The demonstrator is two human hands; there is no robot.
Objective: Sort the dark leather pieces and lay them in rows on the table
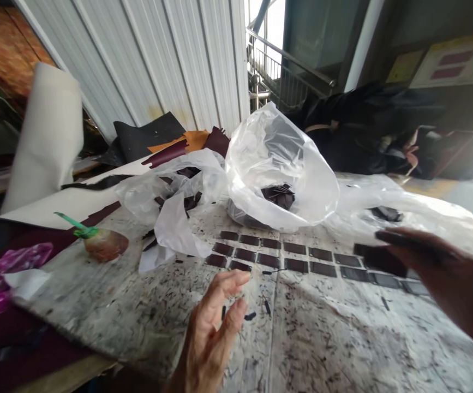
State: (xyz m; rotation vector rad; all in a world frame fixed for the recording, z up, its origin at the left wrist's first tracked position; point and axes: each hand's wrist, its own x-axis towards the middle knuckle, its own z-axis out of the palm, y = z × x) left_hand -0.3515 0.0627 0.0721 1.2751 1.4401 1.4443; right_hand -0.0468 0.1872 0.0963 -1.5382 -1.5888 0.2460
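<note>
My left hand (217, 322) is above the near part of the table, its thumb and fingers apart with nothing between them. At the right, my right hand (449, 273) is smeared by motion. A dark, flat rectangular piece (381, 259) shows at its fingers and appears pinched there, though blur hides the exact grip. Beneath and to the left, small dark rectangular pieces (269, 261) lie in rows on the stained tabletop (310, 338). Several thin black scraps (267, 307) lie near my left hand.
An open clear plastic bag (313, 202) holding dark pieces stands behind the rows. Other bags lie left (207, 164) and right (441, 213). A brownish pot with a green-handled brush (105, 245) stands at left, near pink plastic (11, 273) and a pale upright roll (43, 136).
</note>
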